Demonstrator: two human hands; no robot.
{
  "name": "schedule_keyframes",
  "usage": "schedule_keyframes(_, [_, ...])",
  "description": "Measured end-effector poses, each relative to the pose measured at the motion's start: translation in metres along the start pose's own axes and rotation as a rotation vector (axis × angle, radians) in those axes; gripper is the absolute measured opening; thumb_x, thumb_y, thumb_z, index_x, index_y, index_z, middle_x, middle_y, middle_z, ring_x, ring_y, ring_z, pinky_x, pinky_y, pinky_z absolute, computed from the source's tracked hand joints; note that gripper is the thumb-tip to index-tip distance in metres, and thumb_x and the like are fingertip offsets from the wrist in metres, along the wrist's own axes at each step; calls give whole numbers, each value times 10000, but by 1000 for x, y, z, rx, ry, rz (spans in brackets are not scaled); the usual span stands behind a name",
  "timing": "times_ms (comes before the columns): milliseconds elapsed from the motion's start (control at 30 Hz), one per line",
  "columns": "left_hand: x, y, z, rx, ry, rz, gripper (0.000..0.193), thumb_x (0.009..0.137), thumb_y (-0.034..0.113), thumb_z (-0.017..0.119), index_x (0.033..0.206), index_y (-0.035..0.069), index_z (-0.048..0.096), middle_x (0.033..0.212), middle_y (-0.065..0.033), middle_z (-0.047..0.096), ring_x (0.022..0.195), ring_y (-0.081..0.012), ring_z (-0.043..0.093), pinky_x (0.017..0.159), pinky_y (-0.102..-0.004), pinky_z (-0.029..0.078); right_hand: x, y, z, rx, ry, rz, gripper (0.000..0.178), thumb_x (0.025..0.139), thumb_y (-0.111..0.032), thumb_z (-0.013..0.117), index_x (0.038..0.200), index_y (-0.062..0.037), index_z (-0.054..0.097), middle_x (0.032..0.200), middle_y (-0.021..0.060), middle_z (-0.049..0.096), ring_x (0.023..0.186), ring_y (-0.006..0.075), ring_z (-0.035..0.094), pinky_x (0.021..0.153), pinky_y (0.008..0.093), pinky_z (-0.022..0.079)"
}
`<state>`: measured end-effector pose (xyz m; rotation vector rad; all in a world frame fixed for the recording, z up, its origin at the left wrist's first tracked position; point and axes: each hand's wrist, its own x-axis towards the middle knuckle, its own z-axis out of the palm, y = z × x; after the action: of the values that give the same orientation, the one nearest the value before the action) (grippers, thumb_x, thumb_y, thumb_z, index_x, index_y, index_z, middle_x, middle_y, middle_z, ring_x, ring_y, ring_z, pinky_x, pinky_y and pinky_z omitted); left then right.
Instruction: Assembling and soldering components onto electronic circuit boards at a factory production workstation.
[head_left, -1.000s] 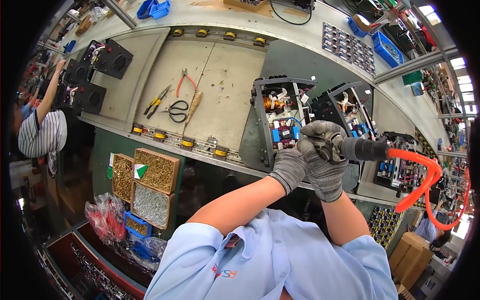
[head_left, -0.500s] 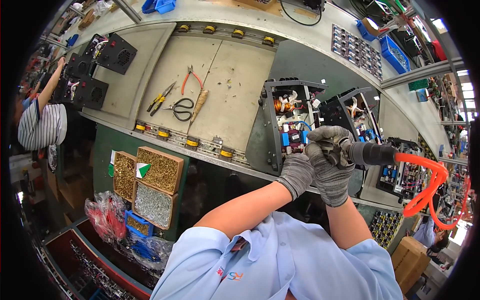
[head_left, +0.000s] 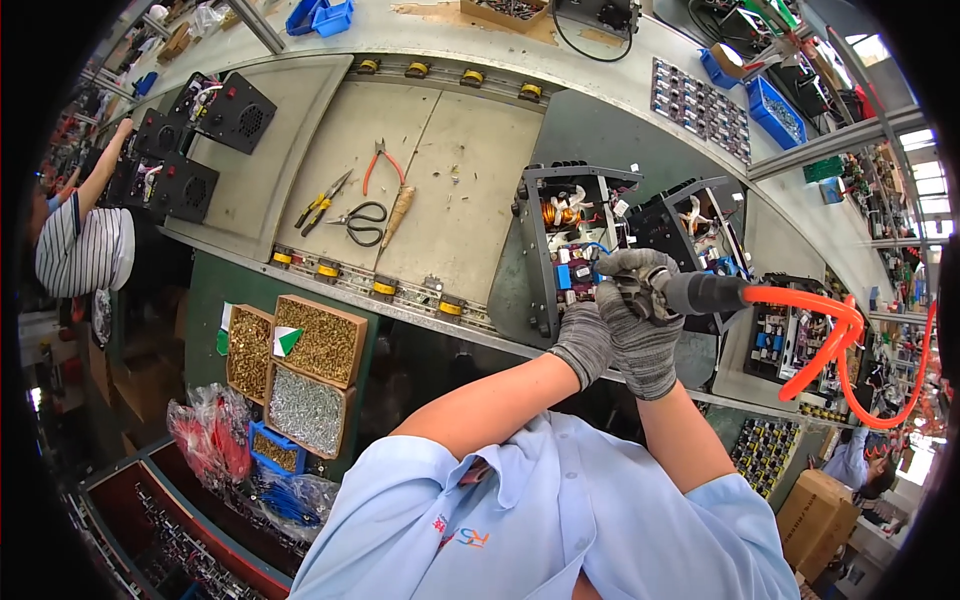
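My right hand [head_left: 640, 315], in a grey knit glove, is closed around a black pneumatic screwdriver [head_left: 690, 293] fed by an orange coiled air hose [head_left: 820, 345]. My left hand [head_left: 583, 340], also gloved, sits just below and against the right one, steadying the tool near its front end. The tool is held over an open black chassis [head_left: 540, 250] with a copper coil, blue parts and wiring inside. The screwdriver's tip is hidden behind my hands.
A second open chassis [head_left: 690, 225] stands right of the first. Red pliers [head_left: 375, 165], yellow-handled cutters [head_left: 320, 205], scissors [head_left: 362, 222] and a wooden-handled tool [head_left: 397, 212] lie on the bench. Boxes of brass screws [head_left: 320, 340] and silver screws [head_left: 305, 410] sit below. A person in stripes [head_left: 80, 245] works at left.
My hands and the screwdriver have stayed on the open chassis; the view has shifted slightly, so chassis and hands sit a little farther right and higher.
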<state>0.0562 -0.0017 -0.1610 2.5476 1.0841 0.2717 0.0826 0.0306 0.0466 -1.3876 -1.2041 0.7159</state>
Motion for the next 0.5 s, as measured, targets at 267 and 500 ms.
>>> schedule_keyframes(267, [-6, 30, -126, -369, -271, -14, 273, 937, 278, 548, 1005, 32, 645, 893, -220, 682, 911, -343, 673, 806, -459, 522, 18, -44, -48, 190, -42, 31, 291, 748, 59, 697, 1020, -24, 633, 922, 41, 699, 785, 109, 661, 758, 250, 545])
schedule_keyframes(500, [52, 45, -153, -1190, -663, -488, 338, 914, 187, 605, 1194, -3, 602, 840, -78, 645, 631, -114, 594, 504, -255, 460, -6, -65, -185, 732, 300, -155, 398, 776, 41, 717, 1132, -44, 561, 1032, 123, 647, 841, 227, 653, 758, 381, 577])
